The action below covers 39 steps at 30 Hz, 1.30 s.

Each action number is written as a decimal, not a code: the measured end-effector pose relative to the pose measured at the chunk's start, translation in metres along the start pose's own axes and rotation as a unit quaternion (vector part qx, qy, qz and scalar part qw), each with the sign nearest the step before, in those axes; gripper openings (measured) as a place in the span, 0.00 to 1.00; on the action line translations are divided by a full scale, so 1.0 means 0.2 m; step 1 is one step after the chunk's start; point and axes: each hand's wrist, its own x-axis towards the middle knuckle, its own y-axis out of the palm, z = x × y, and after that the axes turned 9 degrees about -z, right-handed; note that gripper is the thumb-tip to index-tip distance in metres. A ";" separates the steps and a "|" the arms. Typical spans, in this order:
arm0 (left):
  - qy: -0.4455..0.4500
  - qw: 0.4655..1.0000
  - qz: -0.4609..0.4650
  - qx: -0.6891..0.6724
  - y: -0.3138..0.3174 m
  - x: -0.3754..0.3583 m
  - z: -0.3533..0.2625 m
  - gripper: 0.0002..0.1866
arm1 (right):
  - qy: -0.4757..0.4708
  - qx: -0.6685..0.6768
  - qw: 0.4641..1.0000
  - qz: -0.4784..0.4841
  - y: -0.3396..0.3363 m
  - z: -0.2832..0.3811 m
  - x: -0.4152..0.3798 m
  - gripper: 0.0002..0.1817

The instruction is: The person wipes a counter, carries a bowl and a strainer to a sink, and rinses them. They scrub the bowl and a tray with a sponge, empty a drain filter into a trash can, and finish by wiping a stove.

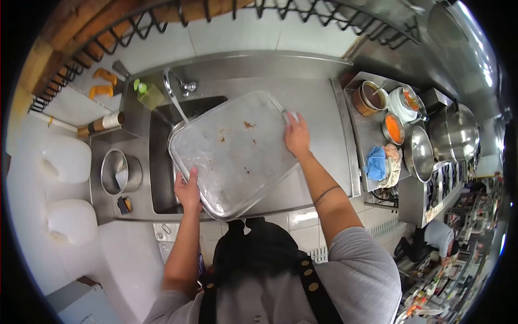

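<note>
A large rectangular metal baking tray (pixel 232 162) with brown food residue on it lies tilted between my hands, partly over the sink (pixel 162 189) and partly over the steel counter (pixel 318 108). My left hand (pixel 188 190) grips its near left edge, with the thumb on top. On the far right edge, my right hand (pixel 297 135) is closed around the rim, its lower fingers hidden. Behind the tray's left corner stands the faucet (pixel 175 94), its spout reaching over the sink. A soap bottle with a green pump (pixel 148 95) is at the sink's back left corner.
Left of the sink stands a metal pot (pixel 121 171), with a small sponge (pixel 124 204) near it. To the right are a bowl of orange food (pixel 393 128), stacked plates (pixel 403 103), a blue cloth (pixel 376 163) and large steel bowls (pixel 418 154). Another person (pixel 434 237) bends at the lower right.
</note>
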 end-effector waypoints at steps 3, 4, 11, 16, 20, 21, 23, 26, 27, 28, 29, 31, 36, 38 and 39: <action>0.095 0.993 0.064 0.041 0.08 -0.18 -0.27 0.22 | 0.103 0.041 0.994 0.023 -0.17 -0.15 -0.10 0.27; 0.121 0.989 0.083 0.026 0.13 -0.26 -0.38 0.23 | 0.137 0.082 0.987 0.001 -0.21 -0.16 -0.14 0.27; 0.332 0.921 0.195 0.055 0.32 -0.52 -0.79 0.26 | 0.392 0.418 0.814 -0.100 -0.44 -0.18 -0.25 0.28; 0.632 0.664 0.330 0.225 0.31 -0.53 -0.86 0.16 | 0.498 0.530 0.663 -0.179 -0.69 -0.44 -0.25 0.32; 0.576 0.617 0.457 0.281 0.30 -0.49 -0.54 0.12 | 0.437 0.442 0.736 -0.267 -0.83 -0.61 -0.26 0.32; 0.573 0.627 0.444 0.284 0.28 -0.45 -0.44 0.12 | 0.395 0.422 0.761 -0.296 -0.87 -0.57 -0.26 0.32; 0.555 0.588 0.425 0.407 0.20 -0.34 -0.23 0.11 | 0.376 0.394 0.798 -0.257 -0.87 -0.49 -0.27 0.32; 0.567 0.603 0.322 0.460 0.08 -0.14 0.00 0.11 | 0.338 0.394 0.831 -0.200 -0.75 -0.38 -0.29 0.31; 0.561 0.614 0.303 0.465 0.06 -0.09 0.04 0.11 | 0.346 0.419 0.821 -0.175 -0.70 -0.31 -0.29 0.31; 0.549 0.658 0.234 0.459 0.05 -0.03 0.07 0.10 | 0.354 0.443 0.811 -0.148 -0.65 -0.22 -0.28 0.31; 0.534 0.696 0.161 0.452 0.03 0.03 0.09 0.10 | 0.345 0.436 0.824 -0.108 -0.61 -0.13 -0.26 0.32; 0.493 0.759 0.055 0.423 0.03 0.11 0.10 0.14 | 0.332 0.452 0.828 -0.029 -0.49 0.05 -0.25 0.33; 0.171 0.914 0.144 0.338 -0.03 0.23 0.27 0.34 | 0.256 0.543 0.792 0.110 -0.08 0.65 -0.13 0.31; 0.153 0.922 0.205 0.291 -0.08 0.18 0.27 0.38 | 0.228 0.587 0.760 0.162 0.09 0.92 -0.03 0.31; 0.152 0.920 0.208 0.295 -0.11 0.12 0.20 0.36 | 0.234 0.623 0.721 0.195 0.18 1.06 0.03 0.29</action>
